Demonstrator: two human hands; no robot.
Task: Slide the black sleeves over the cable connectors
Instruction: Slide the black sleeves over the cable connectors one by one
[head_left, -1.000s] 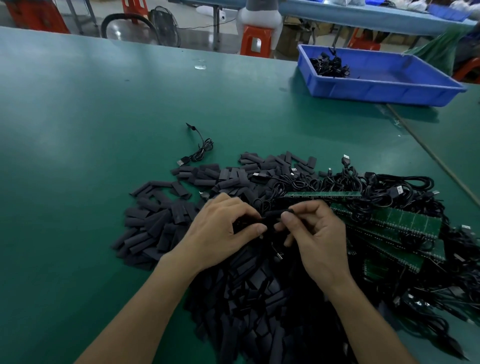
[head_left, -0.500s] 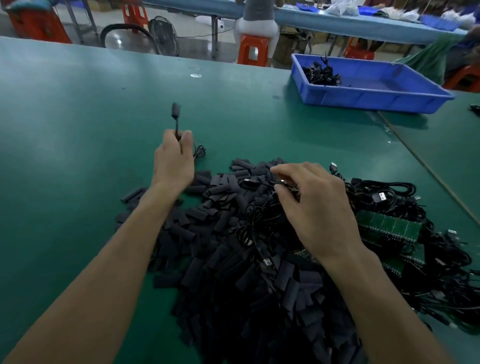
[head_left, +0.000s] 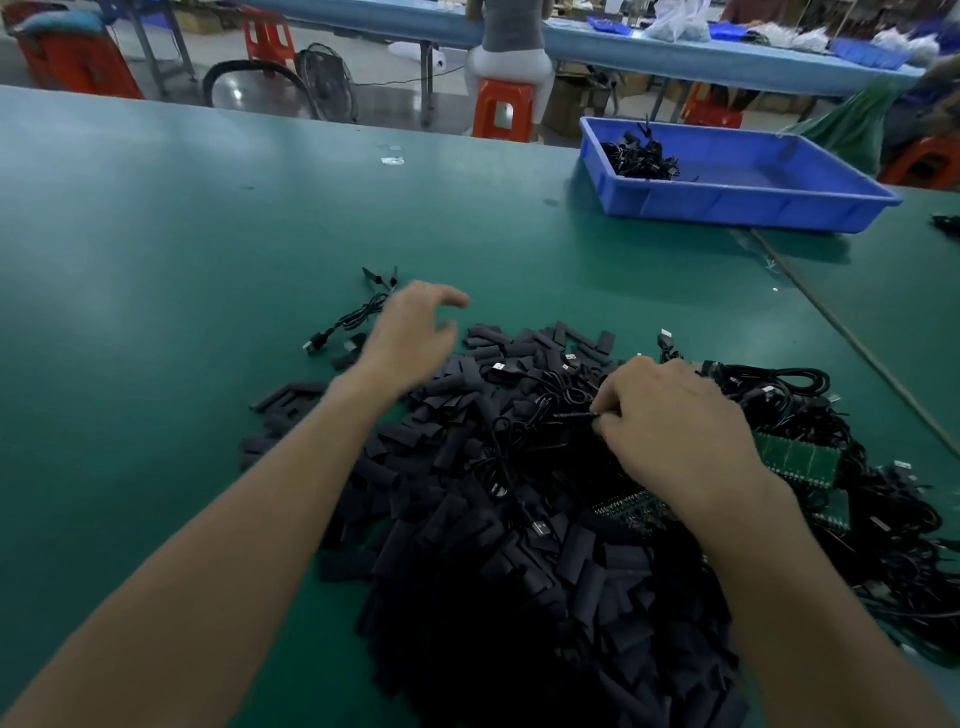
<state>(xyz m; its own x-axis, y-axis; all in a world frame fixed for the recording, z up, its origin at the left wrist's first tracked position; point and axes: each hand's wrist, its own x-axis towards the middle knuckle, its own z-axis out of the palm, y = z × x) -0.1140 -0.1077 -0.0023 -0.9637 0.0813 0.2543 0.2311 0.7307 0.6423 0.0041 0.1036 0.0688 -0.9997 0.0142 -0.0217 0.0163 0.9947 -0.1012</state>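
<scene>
A big heap of flat black sleeves (head_left: 519, 545) covers the green table in front of me. To its right lies a tangle of black cables (head_left: 779, 395) with metal connectors, mixed with green circuit strips (head_left: 795, 460). My right hand (head_left: 675, 431) pinches a thin black cable end (head_left: 571, 415) over the heap's middle. My left hand (head_left: 415, 332) hovers open above the heap's far left edge, holding nothing. Just left of it, two sleeved cables (head_left: 353, 319) lie on the table.
A blue tray (head_left: 737, 205) with a few black cables stands at the far right of the green table (head_left: 156, 312). A seam (head_left: 852, 343) runs along the table's right side. Beyond the table are orange stools, a fan and a seated person.
My left hand carried a sleeved cable to the far left, let it go beside the other one, and now hovers open. My right hand has taken hold of a cable end in the pile.
</scene>
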